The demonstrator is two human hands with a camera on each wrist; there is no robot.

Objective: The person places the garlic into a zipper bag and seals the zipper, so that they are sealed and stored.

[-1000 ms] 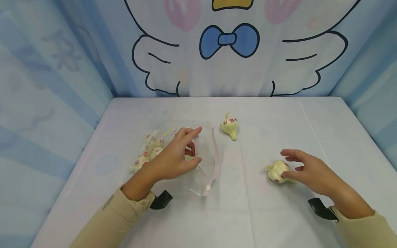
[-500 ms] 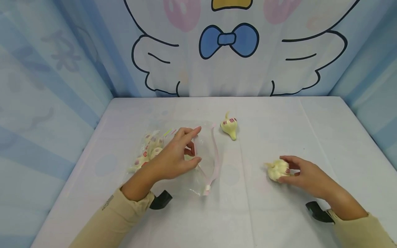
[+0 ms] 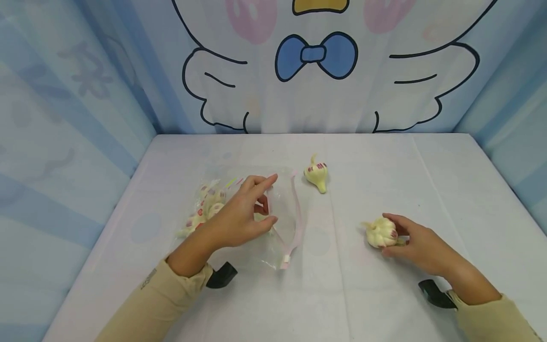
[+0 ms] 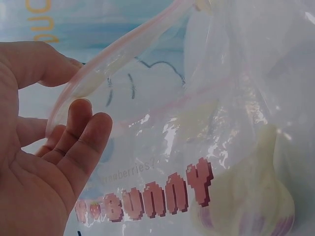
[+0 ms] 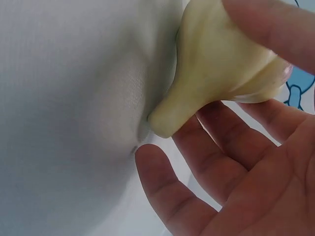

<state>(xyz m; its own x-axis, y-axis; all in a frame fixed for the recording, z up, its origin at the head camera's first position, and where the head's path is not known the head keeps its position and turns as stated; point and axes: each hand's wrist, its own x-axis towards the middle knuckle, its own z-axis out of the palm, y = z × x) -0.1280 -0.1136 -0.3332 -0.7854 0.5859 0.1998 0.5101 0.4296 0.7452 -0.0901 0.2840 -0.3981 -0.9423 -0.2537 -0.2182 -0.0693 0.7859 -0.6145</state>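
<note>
My left hand (image 3: 243, 213) grips the lip of a clear zip bag (image 3: 279, 185), with the thumb and index finger spread apart. In the left wrist view the bag's pink zip edge (image 4: 106, 56) runs past the fingers, and a garlic bulb (image 4: 263, 191) shows through the plastic, above which "BUNNY" is printed. On the right, my right hand (image 3: 420, 242) holds a pale garlic bulb (image 3: 379, 232) between thumb and fingers, low over the table; its stubby stem (image 5: 172, 115) points down in the right wrist view. Part of the bag is hidden behind the left hand and forearm.
Another garlic bulb (image 3: 316, 175) with reddish marks lies beyond the bag's open end. The white-covered table (image 3: 384, 304) meets a printed curtain (image 3: 316, 104) at the back, and blue curtains (image 3: 64, 166) hang at both sides.
My right hand has closed in on the garlic bulb, turned it and shifted it slightly left. The left hand and the bag have stayed in place.
</note>
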